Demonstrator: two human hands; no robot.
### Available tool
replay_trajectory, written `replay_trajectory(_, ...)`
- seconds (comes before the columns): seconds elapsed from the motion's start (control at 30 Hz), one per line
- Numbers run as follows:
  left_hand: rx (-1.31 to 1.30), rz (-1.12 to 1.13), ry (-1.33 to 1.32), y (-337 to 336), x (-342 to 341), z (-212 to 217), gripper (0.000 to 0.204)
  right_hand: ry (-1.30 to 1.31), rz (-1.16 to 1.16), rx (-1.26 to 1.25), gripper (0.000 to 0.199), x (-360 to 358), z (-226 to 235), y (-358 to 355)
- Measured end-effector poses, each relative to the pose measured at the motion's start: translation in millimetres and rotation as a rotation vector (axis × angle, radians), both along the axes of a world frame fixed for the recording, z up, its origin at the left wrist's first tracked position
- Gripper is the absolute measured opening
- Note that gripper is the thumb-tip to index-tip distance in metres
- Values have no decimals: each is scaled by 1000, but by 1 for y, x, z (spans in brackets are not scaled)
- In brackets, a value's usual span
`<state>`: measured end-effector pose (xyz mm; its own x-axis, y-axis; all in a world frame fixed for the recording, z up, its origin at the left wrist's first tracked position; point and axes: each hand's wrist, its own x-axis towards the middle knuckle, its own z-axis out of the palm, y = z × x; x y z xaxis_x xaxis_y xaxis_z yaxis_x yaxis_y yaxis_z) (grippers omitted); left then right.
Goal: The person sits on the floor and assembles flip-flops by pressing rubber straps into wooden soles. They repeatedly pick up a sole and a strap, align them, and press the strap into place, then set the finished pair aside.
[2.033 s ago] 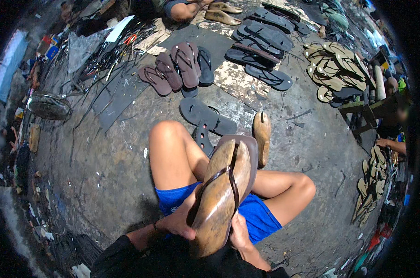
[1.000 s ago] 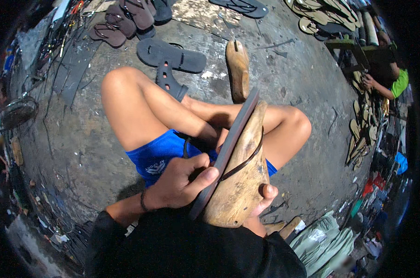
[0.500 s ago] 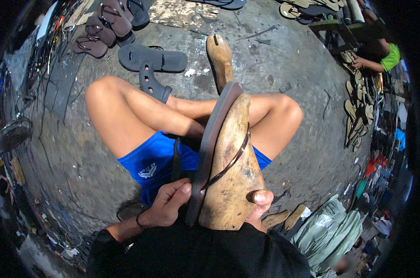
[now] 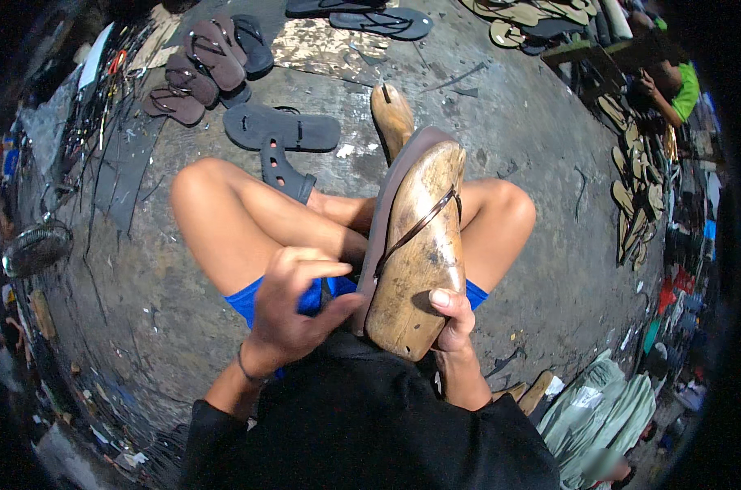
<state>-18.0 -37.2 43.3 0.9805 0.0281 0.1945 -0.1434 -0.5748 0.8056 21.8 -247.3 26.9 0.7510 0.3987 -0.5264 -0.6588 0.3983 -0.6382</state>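
Observation:
In front of my chest, my right hand (image 4: 454, 320) grips the heel end of a worn wooden shoe last (image 4: 423, 269), its thumb hooked at a hole in the side. A brown flip-flop (image 4: 378, 224) stands on edge against the last's left face. Its shiny dark strap (image 4: 423, 222) runs across the wood. My left hand (image 4: 293, 306) hovers beside the flip-flop's heel end, fingers apart and slightly blurred, holding nothing I can see. Beyond the toe lies a second wooden last (image 4: 391, 114) with a slotted tip.
A loose dark sandal (image 4: 282, 129) lies past my crossed legs. Brown flip-flops (image 4: 215, 55) are piled at far left. Tan sandals (image 4: 623, 200) line the right side near another person's arm (image 4: 664, 104). Pale green cloth (image 4: 596, 404) lies at lower right; a round metal fan (image 4: 37, 247) stands left.
My left hand has come off the flip-flop's edge, moved up and spread its fingers. The last and flip-flop have risen slightly and turned, still in my right hand.

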Motion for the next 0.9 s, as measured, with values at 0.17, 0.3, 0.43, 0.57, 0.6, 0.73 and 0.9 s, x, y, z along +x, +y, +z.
replay_trajectory(0.17,34,44,20,-12,19,-9,22,-62,26,27,87,7,7,9)
replay_trajectory(0.3,129,113,-161,-20,16,-13,23,-87,51,9,85,8,9,13)
replay_trajectory(0.43,-44,181,-61,-23,24,0,21,-180,147,-41,86,10,9,16)
replay_trajectory(0.57,-83,120,22,-15,25,-9,17,-137,99,13,90,10,11,21)
replay_trajectory(0.6,4,79,-19,-12,24,-12,16,-129,112,11,91,10,12,20)
replay_trajectory(0.73,-482,-104,234,3,20,-17,15,-90,157,55,95,14,23,17)
replay_trajectory(0.9,-164,-185,42,3,34,6,13,-207,59,-7,99,12,14,21)
